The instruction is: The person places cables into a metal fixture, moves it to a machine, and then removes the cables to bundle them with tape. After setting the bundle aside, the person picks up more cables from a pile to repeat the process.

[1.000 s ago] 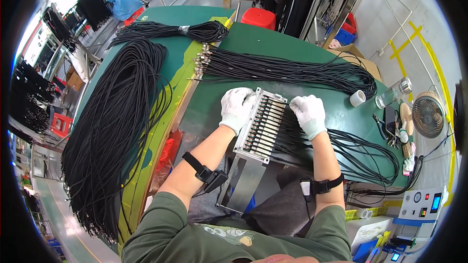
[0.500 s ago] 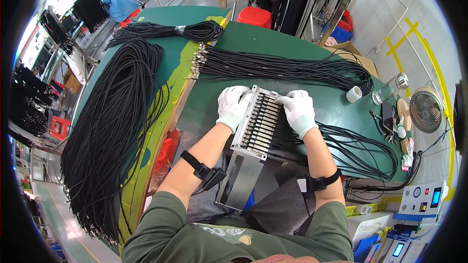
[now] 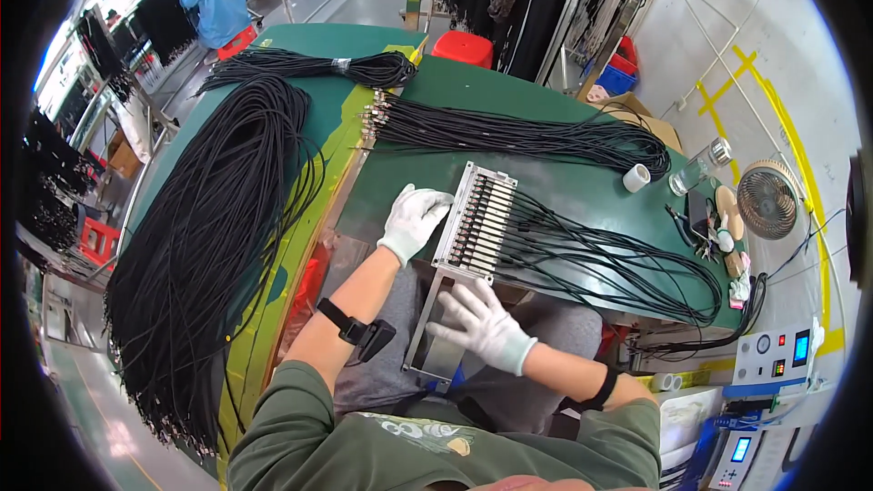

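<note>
— What did the fixture look like, and where was it?

— The metal fixture (image 3: 480, 218) was a pale grey rack with a row of dark cable ends seated side by side across it. It lay on the green tabletop (image 3: 564, 182) at the near edge, just right of the left hand (image 3: 414, 221). A flat metal plate (image 3: 438, 327) ran down from it, off the tabletop, toward the person's lap.

— And the hands?

— Both wore white gloves. The left hand rested against the fixture's left side, fingers loosely curled on its edge, gripping nothing fully. The right hand (image 3: 484, 323) lay just below the fixture, fingers spread wide over the plate, flat rather than closed around it.

— What came out of the fixture?

— Thin black cables (image 3: 618, 259) fanned out from its right side, away from both hands, looping across the tabletop.

— Anything else close by?

— Beyond the left hand lay a bundle of black cables (image 3: 509, 132) with metal ends. Farther to its left hung a big heap of black cables (image 3: 214, 227).
</note>
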The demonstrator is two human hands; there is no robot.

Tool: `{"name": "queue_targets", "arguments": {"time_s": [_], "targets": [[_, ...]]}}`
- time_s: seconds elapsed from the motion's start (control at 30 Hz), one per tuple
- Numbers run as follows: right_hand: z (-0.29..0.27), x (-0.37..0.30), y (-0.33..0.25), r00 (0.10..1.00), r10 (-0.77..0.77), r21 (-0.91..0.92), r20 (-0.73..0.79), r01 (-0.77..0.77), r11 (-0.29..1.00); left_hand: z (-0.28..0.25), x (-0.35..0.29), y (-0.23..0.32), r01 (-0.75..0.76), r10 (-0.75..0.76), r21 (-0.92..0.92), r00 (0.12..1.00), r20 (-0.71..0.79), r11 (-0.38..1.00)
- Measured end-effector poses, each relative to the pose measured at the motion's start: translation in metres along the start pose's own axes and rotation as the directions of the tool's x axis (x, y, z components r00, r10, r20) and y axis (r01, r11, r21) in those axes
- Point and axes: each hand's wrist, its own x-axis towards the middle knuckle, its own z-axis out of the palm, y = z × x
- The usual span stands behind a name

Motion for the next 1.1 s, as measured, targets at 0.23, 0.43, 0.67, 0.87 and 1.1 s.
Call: {"name": "queue_targets", "arguments": {"time_s": [0.23, 0.43, 0.67, 0.87, 1.1], "targets": [[-0.034, 0.007, -0.007, 0.982, -0.065, 0.175, -0.18, 0.097, 0.98, 0.008, -0.005, -0.01, -0.039, 0.038, -0.025, 0.997, -0.063, 0.999], [-0.06, 0.045, 0.068, 0.385, 0.901, 0.917, -0.198, -0.251, 0.308, 0.012, -0.001, 0.001, -0.025, 0.023, -0.023, 0.996, -0.091, 0.999], [-0.013, 0.047, 0.142, 0.807, 0.535, 0.02, -0.249, -0.548, 0.836, -0.022, -0.009, -0.001, -0.04, 0.046, 0.064, 0.995, -0.09, 0.997], [0.014, -0.021, 0.172, 0.834, 0.549, 0.085, -0.051, -0.545, 0.834, 0.026, 0.002, 0.026, -0.18, 0.175, 0.006, 0.945, -0.277, 0.984], [0.04, -0.012, 0.219, 0.986, -0.127, -0.208, -0.109, 0.102, 0.973, 0.035, -0.003, 0.004, -0.188, 0.194, 0.052, 0.913, -0.359, 0.981]]}}
